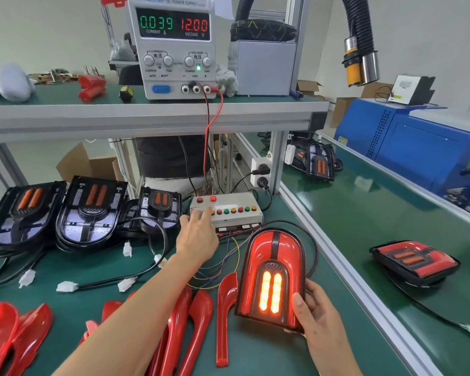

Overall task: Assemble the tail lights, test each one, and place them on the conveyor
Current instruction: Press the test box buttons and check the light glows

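An assembled red tail light [273, 270] stands tilted on the green bench, its two centre bars glowing orange. My right hand [319, 318] grips its lower right corner. My left hand [197, 234] reaches forward and a fingertip presses a button on the white test box [228, 210], which carries a row of coloured buttons. Two finished tail lights lie on the conveyor [364, 218], one near [414, 263] and one farther back [319, 165]. Three unlit black housings [87, 210] sit at the left.
Several loose red lens covers [190, 321] lie along the front edge. White connectors on black cables [65, 286] cross the bench. The power supply [174, 47] on the shelf reads 0.039 A and 12.00 V. A blue machine [418, 147] stands beyond the conveyor.
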A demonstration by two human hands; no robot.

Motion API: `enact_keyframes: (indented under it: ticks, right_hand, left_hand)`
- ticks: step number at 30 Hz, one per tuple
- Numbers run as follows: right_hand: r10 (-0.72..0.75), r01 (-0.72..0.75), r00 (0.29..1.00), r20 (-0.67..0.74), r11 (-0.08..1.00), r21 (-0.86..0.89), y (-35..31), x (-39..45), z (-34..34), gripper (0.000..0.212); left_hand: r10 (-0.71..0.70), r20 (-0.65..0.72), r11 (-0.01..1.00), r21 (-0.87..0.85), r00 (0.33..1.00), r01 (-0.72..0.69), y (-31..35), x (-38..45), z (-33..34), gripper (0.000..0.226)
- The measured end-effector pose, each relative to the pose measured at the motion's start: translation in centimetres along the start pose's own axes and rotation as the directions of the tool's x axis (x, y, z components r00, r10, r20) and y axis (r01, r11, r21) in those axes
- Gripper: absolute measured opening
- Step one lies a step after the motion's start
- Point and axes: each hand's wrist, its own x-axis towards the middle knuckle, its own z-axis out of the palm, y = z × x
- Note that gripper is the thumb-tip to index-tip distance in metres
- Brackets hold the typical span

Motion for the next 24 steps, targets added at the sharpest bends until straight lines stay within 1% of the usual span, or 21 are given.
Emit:
enact_keyframes:
  ticks: [4, 7, 11, 13, 17, 18, 21, 24]
  right_hand:
    - [-0.004, 0.004, 1.000, -0.003, 1.000, 0.031, 0.30, 0.14, -0.06, 0.045]
    - [-0.009, 0.009, 1.000, 0.005, 1.000, 0.023, 0.61, 0.20, -0.20, 0.046]
    - [-0.027, 0.027, 0.999, 0.033, 1.000, -0.006, 0.81, 0.13, -0.39, 0.048]
    - [-0.019, 0.019, 0.999, 0.031, 1.000, 0.007, 0.85, 0.18, -0.35, 0.049]
    - [-0.003, 0.002, 1.000, 0.005, 0.999, 0.032, 0.81, 0.29, -0.26, 0.045]
    - [-0.003, 0.003, 1.000, 0.000, 0.999, 0.032, 0.83, 0.29, -0.26, 0.045]
    - [-0.004, 0.004, 1.000, 0.005, 1.000, 0.025, 0.78, 0.25, -0.32, 0.047]
    - [-0.005, 0.005, 1.000, 0.027, 1.000, 0.016, 0.72, 0.25, -0.35, 0.049]
  left_hand:
    - [-0.005, 0.010, 1.000, -0.009, 1.000, 0.005, -0.16, 0.03, 0.02, 0.050]
    - [0.005, 0.007, 1.000, -0.016, 1.000, -0.005, -0.23, 0.03, 0.03, 0.050]
    - [0.001, -0.003, 1.000, 0.024, 1.000, 0.000, -0.15, -0.14, 0.28, 0.049]
    - [-0.004, -0.008, 1.000, 0.025, 1.000, 0.004, -0.07, -0.10, 0.30, 0.049]
    - [-0.030, 0.000, 0.997, -0.066, 1.000, 0.030, -0.32, 0.43, -0.12, 0.052]
    - [-0.031, 0.013, 0.997, -0.066, 0.999, 0.032, -0.47, 0.53, -0.20, 0.053]
    - [-0.005, 0.039, 1.000, 0.023, 0.999, 0.004, -0.61, 0.40, -0.20, 0.057]
    - [-0.029, 0.046, 0.999, 0.022, 0.999, 0.028, -0.28, 0.05, -0.11, 0.062]
